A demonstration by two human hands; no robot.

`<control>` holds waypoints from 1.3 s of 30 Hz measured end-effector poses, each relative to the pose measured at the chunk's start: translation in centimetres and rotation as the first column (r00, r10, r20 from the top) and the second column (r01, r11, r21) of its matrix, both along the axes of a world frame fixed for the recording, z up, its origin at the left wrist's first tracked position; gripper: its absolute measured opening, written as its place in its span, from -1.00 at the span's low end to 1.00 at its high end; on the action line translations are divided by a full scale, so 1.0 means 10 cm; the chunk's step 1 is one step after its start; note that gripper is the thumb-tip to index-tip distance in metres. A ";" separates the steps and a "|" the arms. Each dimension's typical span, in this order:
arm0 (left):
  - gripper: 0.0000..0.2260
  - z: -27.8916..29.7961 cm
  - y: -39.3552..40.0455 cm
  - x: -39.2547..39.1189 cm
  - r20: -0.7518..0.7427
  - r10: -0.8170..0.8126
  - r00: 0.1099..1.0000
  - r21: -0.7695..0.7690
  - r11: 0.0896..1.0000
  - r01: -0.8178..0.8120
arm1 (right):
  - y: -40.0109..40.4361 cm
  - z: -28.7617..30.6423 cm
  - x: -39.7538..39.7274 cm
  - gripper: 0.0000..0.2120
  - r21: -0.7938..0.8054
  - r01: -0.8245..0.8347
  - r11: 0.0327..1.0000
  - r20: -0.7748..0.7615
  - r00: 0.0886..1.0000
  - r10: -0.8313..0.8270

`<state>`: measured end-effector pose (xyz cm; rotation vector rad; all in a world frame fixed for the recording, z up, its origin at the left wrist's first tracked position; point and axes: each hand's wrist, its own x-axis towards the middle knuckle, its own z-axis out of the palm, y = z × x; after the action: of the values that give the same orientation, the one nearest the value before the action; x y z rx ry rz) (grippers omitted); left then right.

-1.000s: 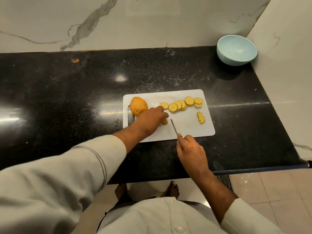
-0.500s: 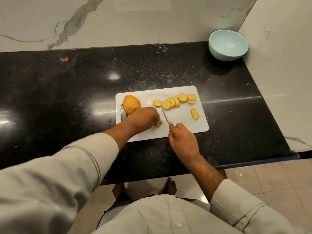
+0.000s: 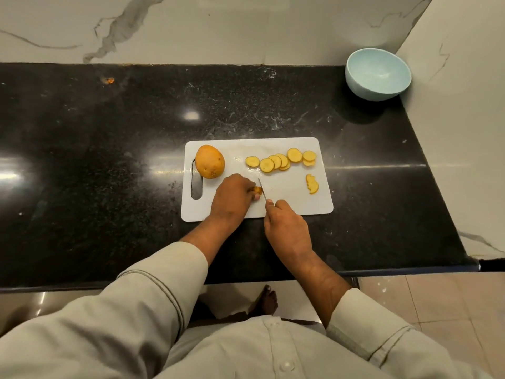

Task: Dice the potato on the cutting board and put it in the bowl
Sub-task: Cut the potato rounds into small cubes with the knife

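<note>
Knife (image 3: 261, 193) in right hand (image 3: 287, 228) – grip closed – beside potato piece (image 3: 257, 190) (pinched by left hand (image 3: 232, 196)).

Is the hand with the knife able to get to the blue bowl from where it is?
Probably yes, with a long stretch. The right hand holds the knife at the board's near edge, while the blue bowl sits in the far right corner. Only bare black counter lies between, so nothing blocks the way.
</note>
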<state>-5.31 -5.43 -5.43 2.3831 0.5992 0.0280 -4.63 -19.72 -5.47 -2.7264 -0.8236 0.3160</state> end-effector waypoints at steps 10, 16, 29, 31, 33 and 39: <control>-0.83 0.01 -0.01 0.02 0.003 0.035 0.999 -0.061 0.998 -0.035 | -0.01 0.03 -0.02 -0.63 -0.026 0.025 0.999 0.014 1.000 -0.025; -0.76 0.03 0.04 0.05 -0.032 0.031 0.999 -0.091 0.995 -0.033 | -0.02 0.03 0.02 -0.63 -0.007 0.005 1.000 -0.007 1.000 -0.005; -0.93 0.12 0.04 0.08 -0.098 0.022 0.995 -0.079 0.996 -0.030 | -0.05 0.05 0.08 -0.60 0.006 -0.046 0.999 -0.006 0.999 0.046; -0.94 0.13 0.02 0.08 -0.114 0.022 0.993 -0.073 0.997 -0.030 | -0.04 0.03 0.08 -0.60 -0.002 -0.080 0.997 0.000 0.997 0.080; -0.93 0.13 0.00 0.08 -0.122 0.033 0.992 -0.058 0.998 -0.040 | -0.04 0.03 0.10 -0.60 0.001 -0.097 0.995 -0.003 0.995 0.097; -0.95 0.14 -0.06 0.09 -0.127 0.088 0.988 -0.039 0.995 -0.094 | -0.04 0.01 0.12 -0.58 -0.004 -0.139 0.990 -0.019 0.990 0.139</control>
<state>-4.40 -6.02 -4.07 2.3249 0.7596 -0.0951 -3.39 -20.15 -5.39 -2.6728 -1.0111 0.3720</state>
